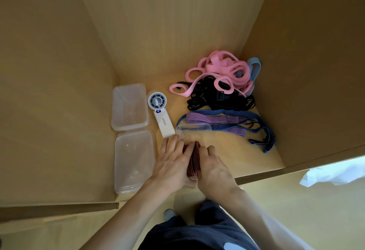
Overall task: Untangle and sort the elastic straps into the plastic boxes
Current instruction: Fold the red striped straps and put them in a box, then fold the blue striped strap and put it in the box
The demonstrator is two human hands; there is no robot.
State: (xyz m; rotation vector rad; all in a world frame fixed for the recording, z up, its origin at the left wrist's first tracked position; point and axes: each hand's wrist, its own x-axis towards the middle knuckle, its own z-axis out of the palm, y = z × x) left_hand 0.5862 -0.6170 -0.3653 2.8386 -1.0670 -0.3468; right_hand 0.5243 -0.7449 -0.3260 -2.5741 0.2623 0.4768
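Hands press a folded red-and-black striped strap [193,161] into a clear plastic box [194,130]: left hand [173,163] fingers flat together, right hand [214,167] fingers curled pinching it.

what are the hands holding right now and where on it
Both hands, left hand and right hand, press a folded red-and-black striped strap between them, gripping its long sides over a clear plastic box.

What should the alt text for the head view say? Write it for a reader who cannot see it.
Both hands, left hand and right hand, press a folded red strap into a clear box. Two more boxes sit left, beside a white fan. Pink straps, black straps and blue straps lie tangled beyond.
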